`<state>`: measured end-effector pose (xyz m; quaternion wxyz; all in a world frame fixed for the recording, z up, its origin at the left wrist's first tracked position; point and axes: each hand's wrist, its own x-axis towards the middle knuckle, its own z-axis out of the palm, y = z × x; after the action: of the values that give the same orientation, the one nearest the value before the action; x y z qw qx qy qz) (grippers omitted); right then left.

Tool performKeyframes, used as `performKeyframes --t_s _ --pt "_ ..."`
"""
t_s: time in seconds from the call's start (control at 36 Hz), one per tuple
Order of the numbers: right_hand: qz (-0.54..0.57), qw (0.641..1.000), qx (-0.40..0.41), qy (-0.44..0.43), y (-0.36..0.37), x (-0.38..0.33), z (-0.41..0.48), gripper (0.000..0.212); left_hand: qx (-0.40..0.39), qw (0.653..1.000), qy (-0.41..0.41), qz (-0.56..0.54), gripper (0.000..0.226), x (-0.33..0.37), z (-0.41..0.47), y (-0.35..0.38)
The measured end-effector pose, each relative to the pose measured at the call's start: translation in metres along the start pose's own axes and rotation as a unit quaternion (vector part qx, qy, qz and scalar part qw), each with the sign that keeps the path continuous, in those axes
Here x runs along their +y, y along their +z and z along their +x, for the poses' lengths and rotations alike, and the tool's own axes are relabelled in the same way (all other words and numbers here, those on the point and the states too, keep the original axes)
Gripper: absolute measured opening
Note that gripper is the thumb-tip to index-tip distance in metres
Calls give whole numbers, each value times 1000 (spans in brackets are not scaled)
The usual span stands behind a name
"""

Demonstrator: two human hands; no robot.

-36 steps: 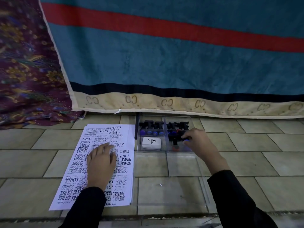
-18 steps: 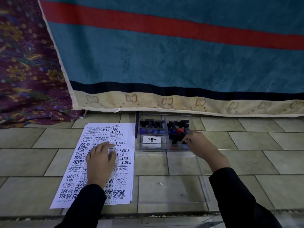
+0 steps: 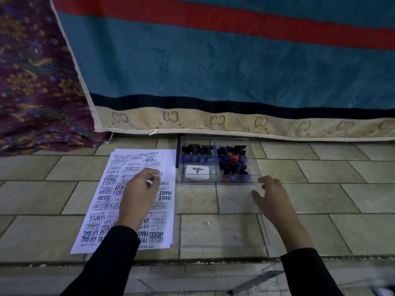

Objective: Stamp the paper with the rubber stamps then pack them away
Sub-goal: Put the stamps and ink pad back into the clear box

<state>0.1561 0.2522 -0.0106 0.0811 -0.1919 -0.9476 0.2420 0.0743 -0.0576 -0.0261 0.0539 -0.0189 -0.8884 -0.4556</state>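
Left hand (image 3: pixel 139 196) relaxed over paper (image 3: pixel 102 210), right hand (image 3: pixel 270 196) spread empty near stamp box (image 3: pixel 182 174)

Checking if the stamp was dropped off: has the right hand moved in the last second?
Yes. The right hand has pulled back toward the person, out of the right compartment of the clear box, and holds nothing.

views: 1 | head-worn, wide-angle | faces forward-down | close above paper (image 3: pixel 100 201) on tiled floor (image 3: pixel 299 199)
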Motion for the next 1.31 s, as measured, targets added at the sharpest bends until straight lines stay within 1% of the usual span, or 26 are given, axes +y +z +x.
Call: performKeyframes --t_s 0.06,0.08,0.17,0.25,0.39,0.44,0.56,0.64,0.72,0.83,0.89,1.0,1.08,1.17,1.31 --pt "-25 997 -52 55 4 6 -5 47 -65 995 1 71 7 10 -13 8" --pt "-32 994 -69 73 6 8 -8 46 -92 990 1 110 8 13 -19 12" --pt "-48 991 -91 85 9 13 -15 34 -138 971 -17 193 17 19 -32 23" --pt "-53 990 -90 90 9 15 -17 24 -145 963 -38 223 19 21 -38 32" --pt "-59 993 -67 79 12 16 -22 17 -131 958 -39 251 18 23 -39 38" --pt "-51 994 -58 73 12 16 -23 17 -128 959 -37 251 16 23 -39 38" --pt "-40 995 -65 66 8 18 -25 21 -121 963 -32 240 13 24 -42 37" --pt "-18 995 -60 74 4 21 -24 22 -113 971 -39 208 13 27 -47 32" --pt "15 995 -39 90 -4 23 -23 22 -93 983 -41 150 11 29 -54 24" --pt "71 994 -7 85 -14 19 -18 22 -82 994 -44 65 20 33 -54 11" --pt "91 993 8 73 -20 13 -11 23 -74 996 -37 34 24 37 -45 5" --pt "180 981 40 56 -25 -2 17 28 -52 998 -21 -20 30 49 -13 -2" --pt "205 976 56 46 -24 -11 45 30 -40 998 -21 -51 30 57 16 1" --pt "201 977 58 39 -21 -16 73 28 -41 997 -30 -53 31 63 45 9" --pt "152 986 52 45 -11 -17 107 25 -57 995 -50 -67 31 64 77 25"
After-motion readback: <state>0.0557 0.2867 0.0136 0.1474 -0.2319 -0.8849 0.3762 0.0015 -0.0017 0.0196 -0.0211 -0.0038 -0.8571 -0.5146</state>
